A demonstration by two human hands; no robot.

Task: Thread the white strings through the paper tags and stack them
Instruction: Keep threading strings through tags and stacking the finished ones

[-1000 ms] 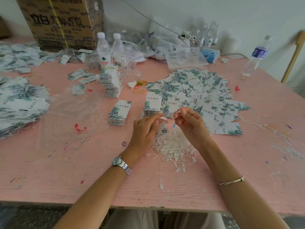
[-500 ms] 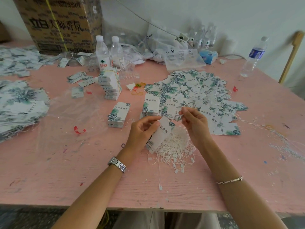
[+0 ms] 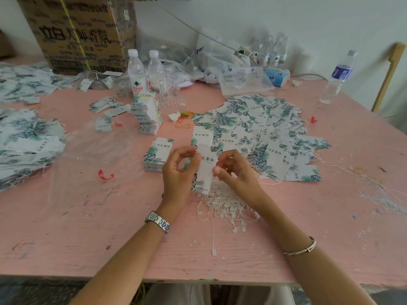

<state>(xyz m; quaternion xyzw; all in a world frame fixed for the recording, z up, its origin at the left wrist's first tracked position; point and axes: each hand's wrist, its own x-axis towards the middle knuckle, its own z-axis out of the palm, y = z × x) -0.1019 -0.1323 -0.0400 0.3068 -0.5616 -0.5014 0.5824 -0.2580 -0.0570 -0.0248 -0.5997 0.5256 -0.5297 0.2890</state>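
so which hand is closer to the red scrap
Left. The left hand is to the right of the red scrap; the right hand is farther right, past the tag.

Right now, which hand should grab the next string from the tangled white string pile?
Probably the right hand: it is just above the tangled pile of white strings, while the left hand is busy pinching the white leaf-printed paper tag.

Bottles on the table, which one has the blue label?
The bottle standing alone at the far right. The two bottles beside the cardboard box have whitish labels, one with red writing.
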